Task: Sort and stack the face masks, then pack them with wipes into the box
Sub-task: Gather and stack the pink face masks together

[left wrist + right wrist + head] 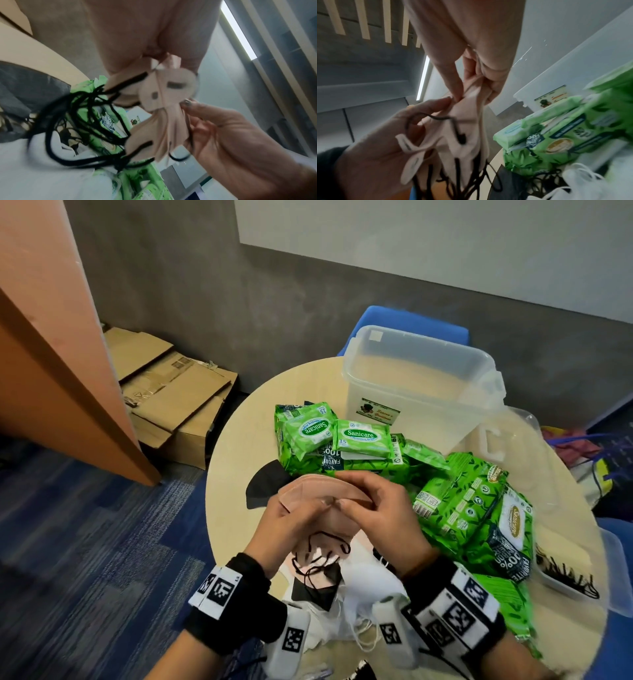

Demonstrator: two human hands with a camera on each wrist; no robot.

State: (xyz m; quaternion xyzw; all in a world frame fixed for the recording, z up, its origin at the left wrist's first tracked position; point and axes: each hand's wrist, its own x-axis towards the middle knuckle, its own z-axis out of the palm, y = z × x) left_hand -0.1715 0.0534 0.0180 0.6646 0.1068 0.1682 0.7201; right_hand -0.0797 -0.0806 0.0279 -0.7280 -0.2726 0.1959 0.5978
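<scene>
Both hands hold a small stack of beige face masks with black ear loops above the round table. My left hand pinches the stack's near edge; my right hand pinches it from the right. The wrist views show the same stack fanned between the fingers. A black mask lies just behind the hands. White masks are piled under the wrists. Green wipes packs lie mid-table, with more to the right. The clear box stands open at the back.
A clear lid lies right of the box. A second clear container with black items sits at the table's right edge. A blue chair stands behind the table. Flattened cardboard and an orange partition are on the left.
</scene>
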